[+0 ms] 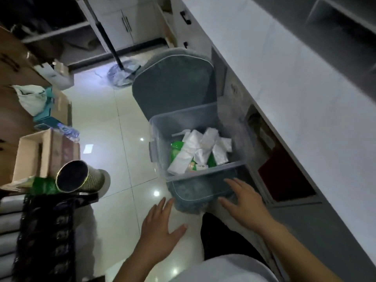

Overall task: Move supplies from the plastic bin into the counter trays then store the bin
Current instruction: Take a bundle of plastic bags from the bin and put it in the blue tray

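Note:
A clear plastic bin [160, 127] sits on the seat of a grey cushioned chair [173, 86] beside the white counter [284, 82]. Inside lie white packets [203, 147] and green packets [176, 151]. My right hand [244, 200] rests open on the chair's front cushion edge, just below the bin's near wall. Spread and empty, my left hand [160, 226] hovers over the floor to the left of the chair's front corner. Neither hand touches the bin.
Cardboard boxes [40, 155], a perforated metal cup [81, 178] and bags crowd the left side. A mop [122, 68] stands on the glossy tiled floor behind the chair. Under the counter is an open compartment with a red item [284, 178].

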{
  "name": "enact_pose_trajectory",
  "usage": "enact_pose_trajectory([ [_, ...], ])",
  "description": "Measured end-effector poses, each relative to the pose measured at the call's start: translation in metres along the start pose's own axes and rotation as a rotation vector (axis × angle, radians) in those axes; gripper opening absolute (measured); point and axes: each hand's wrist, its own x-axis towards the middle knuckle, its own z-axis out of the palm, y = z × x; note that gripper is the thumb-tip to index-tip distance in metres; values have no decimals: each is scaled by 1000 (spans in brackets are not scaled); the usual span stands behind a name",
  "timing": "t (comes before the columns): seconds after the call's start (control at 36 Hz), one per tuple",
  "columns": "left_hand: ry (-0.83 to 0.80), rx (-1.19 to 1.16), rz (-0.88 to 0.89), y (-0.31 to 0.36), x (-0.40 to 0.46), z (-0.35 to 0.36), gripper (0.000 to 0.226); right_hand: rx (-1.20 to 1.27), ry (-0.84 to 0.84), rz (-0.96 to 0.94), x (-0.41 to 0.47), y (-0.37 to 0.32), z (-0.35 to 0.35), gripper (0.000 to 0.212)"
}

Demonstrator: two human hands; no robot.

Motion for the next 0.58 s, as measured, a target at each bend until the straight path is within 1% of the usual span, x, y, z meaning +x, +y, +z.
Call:
enact_pose_trajectory([
  [0.11,-18,4,32,18,51,-44,79,-1,-44,34,66,5,-9,71],
  [0.19,3,-26,80,30,90,-68,60,-56,-103,52,108,10,-5,72],
  [0.25,20,-74,70,33,112,-76,55,-96,-156,71,128,13,2,73],
  [0.31,-21,-95,23,34,131,-79,61,-133,-208,97,144,15,11,76],
  [0.39,-154,-169,-60,34,158,-74,72,-184,-248,140,164,23,28,81],
  [0.47,-278,-210,-103,31,191,-66,75,-239,-255,159,178,33,52,83],
  [0.58,-340,-171,-130,29,254,-52,76,-330,-227,173,178,40,75,79],
])
